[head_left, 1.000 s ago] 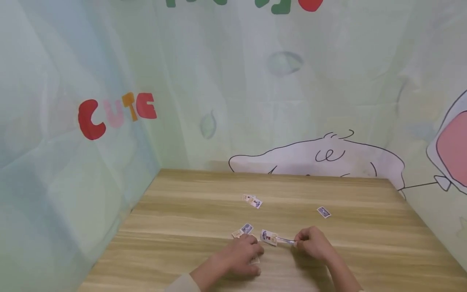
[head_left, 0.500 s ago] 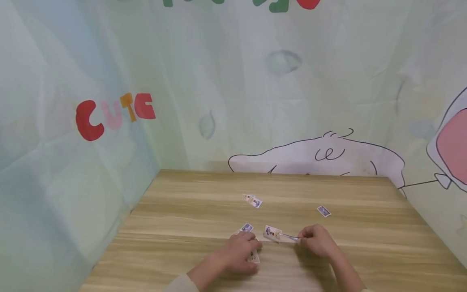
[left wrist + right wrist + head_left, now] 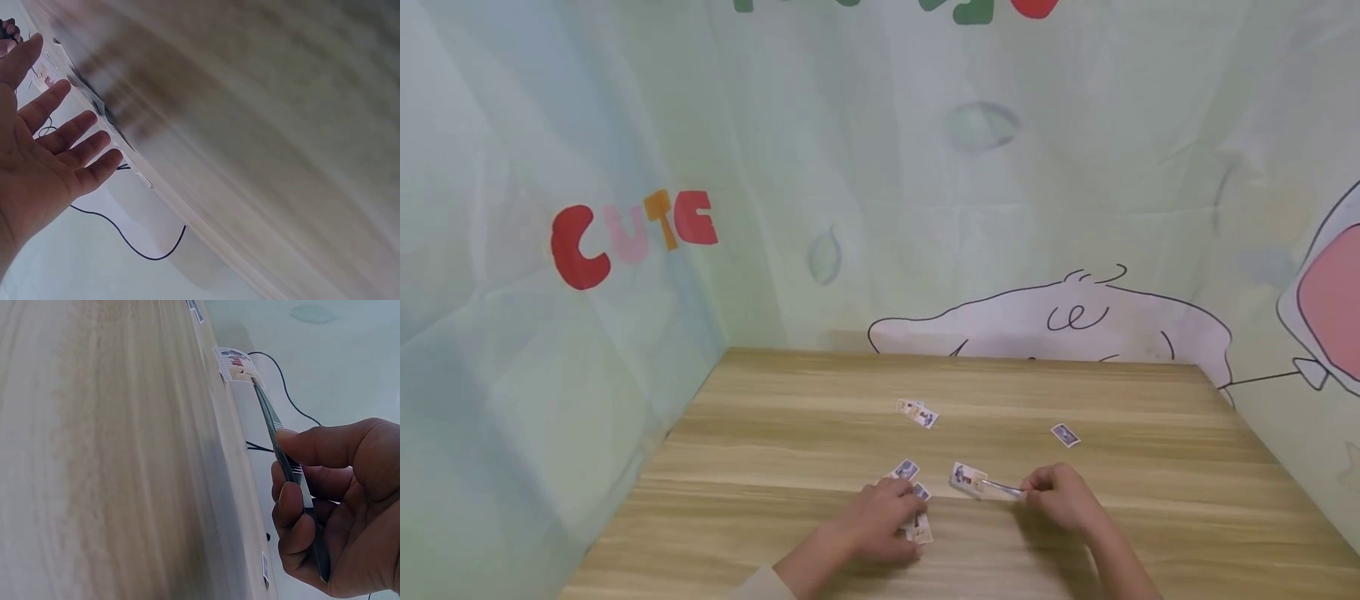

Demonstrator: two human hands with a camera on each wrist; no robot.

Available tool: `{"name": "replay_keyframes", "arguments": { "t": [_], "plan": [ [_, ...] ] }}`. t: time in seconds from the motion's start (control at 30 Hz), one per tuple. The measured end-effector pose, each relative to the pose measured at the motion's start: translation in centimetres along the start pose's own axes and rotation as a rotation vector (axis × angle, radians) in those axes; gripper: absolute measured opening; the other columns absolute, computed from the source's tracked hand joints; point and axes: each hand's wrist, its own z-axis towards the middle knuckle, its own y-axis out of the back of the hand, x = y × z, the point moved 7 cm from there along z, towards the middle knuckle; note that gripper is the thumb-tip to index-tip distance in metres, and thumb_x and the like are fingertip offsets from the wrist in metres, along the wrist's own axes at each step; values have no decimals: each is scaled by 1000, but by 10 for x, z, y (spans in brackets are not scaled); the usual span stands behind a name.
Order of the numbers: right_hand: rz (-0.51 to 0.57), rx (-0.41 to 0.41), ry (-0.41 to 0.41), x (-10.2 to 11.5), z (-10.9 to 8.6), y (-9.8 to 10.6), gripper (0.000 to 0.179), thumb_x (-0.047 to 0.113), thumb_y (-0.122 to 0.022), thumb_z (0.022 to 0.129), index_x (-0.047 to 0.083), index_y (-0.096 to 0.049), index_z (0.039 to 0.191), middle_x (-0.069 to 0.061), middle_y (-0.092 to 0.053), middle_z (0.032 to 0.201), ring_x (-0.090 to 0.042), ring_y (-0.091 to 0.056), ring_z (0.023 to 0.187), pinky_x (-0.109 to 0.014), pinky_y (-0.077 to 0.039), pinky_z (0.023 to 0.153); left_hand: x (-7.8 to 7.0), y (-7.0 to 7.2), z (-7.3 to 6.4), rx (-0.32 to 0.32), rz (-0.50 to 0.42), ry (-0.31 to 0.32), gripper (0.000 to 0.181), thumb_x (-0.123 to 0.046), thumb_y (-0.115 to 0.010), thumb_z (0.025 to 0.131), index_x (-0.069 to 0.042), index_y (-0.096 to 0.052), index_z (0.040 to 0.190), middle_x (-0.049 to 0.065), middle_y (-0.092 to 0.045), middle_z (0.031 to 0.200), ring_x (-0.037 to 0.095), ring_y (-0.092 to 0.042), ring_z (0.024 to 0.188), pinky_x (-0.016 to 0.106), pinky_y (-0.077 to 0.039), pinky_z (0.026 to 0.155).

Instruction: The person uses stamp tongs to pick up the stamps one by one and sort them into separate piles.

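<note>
My right hand [image 3: 1063,498] pinches a pair of metal tweezers [image 3: 284,453] between thumb and fingers. Their tips grip the edge of a small printed stamp [image 3: 967,479], which sits close over the table and shows slightly curved in the right wrist view. To the left, my left hand [image 3: 883,521] lies over several stamps, fingers spread and loosely straight in the left wrist view. A bluish stamp [image 3: 907,470] sticks out beyond its fingers, another bluish stamp [image 3: 922,492] beside the fingertips, and a pale stamp [image 3: 923,530] near the thumb. The hand partly covers them.
Farther back on the wooden table [image 3: 790,450], a few overlapping stamps [image 3: 919,412] lie left of centre. A single dark stamp [image 3: 1065,434] lies beyond my right hand. Printed cloth walls [image 3: 887,208] stand along the table's back and left.
My right hand has moved rightward, drawing the tweezers and their stamp away from the left hand. My left hand has shifted slightly left, uncovering more of the stamps under it.
</note>
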Motion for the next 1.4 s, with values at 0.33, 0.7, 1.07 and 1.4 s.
{"name": "replay_keyframes", "arguments": {
  "t": [0.33, 0.7, 1.07, 1.4],
  "plan": [
    [-7, -4, 21, -3, -1, 3, 3, 1, -67, 74, -2, -66, 76, 0, -57, 68, -16, -47, 63, -30, -41, 57, 9, 0, -3, -9, -5, 9, 51, -41, -71, 74, -15, -62, 118, 2, -53, 111, 18, -48, 104, 32, -43, 81],
    [18, -2, 9, -8, 0, 7, 3, -1, -65, 73, -1, -66, 77, -1, -58, 67, -17, -48, 61, -30, -41, 55, 18, -1, -10, -36, -25, 37, 49, -40, -71, 74, -16, -64, 116, 7, -54, 116, 22, -49, 107, 36, -44, 82],
    [38, -21, -54, -14, 9, 7, 4, 0, -63, 77, 0, -66, 75, 0, -52, 63, -16, -44, 60, -28, -36, 53, 26, -4, -13, -26, -41, 72, 48, -40, -70, 75, -16, -63, 116, 3, -53, 115, 19, -49, 103, 38, -43, 85],
    [37, -39, -88, -14, 20, 8, 4, 4, -64, 80, 1, -65, 79, -2, -54, 70, -19, -46, 66, -30, -39, 56, 32, 0, -16, -10, -49, 110, 54, -43, -70, 76, -14, -60, 120, 7, -52, 120, 21, -48, 106, 40, -43, 87]
  ]
}}
